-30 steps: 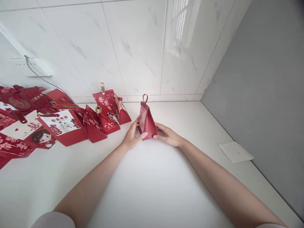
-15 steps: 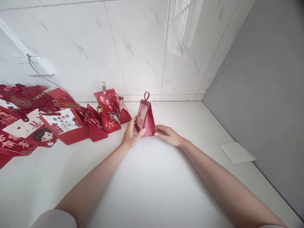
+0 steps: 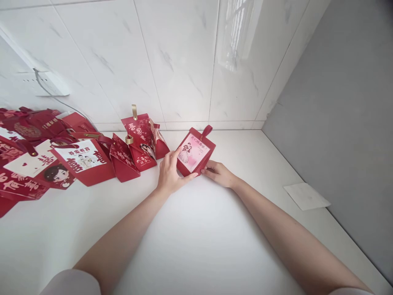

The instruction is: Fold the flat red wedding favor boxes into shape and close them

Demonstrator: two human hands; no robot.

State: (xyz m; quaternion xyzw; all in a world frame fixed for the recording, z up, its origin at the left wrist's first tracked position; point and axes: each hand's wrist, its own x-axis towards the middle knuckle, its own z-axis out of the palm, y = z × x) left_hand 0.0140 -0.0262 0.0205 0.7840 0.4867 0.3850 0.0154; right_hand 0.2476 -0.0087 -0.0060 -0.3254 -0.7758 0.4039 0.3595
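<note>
A small red gift box [image 3: 196, 151] with a pink picture panel and a dark red ribbon loop on top stands tilted on the white table. My left hand [image 3: 172, 172] grips its left side and lower edge, thumb along the bottom front. At its lower right corner, the fingers of my right hand [image 3: 219, 174] hold the edge. The panel, with a drawn couple on it, faces me. Just left of my left hand stand a narrow red box [image 3: 160, 143] and a taller red box [image 3: 141, 143] with gold loops.
Several red and white gift boxes [image 3: 89, 162] crowd the left side of the table [image 3: 190, 246]. A white paper [image 3: 306, 196] lies at the right by a grey panel [image 3: 346, 123]. Behind are a tiled wall [image 3: 178, 61] and a socket with a cable [image 3: 50, 84].
The held box has turned, so its pink panel now faces me rather than its plain red side. My left thumb has moved right along the bottom.
</note>
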